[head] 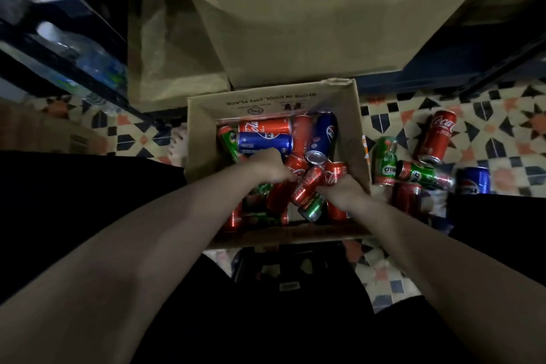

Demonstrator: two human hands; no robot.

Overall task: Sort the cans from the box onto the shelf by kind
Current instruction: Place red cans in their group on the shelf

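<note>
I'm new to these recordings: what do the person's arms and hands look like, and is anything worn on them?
Both forearms are bare, no sleeves showing. The left hand and right hand wear no gloves; no watch or rings visible in the dim light.

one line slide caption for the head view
Both hands dig into a cardboard box of mixed red, blue and green cans; more cans lie on the tiled floor.
</note>
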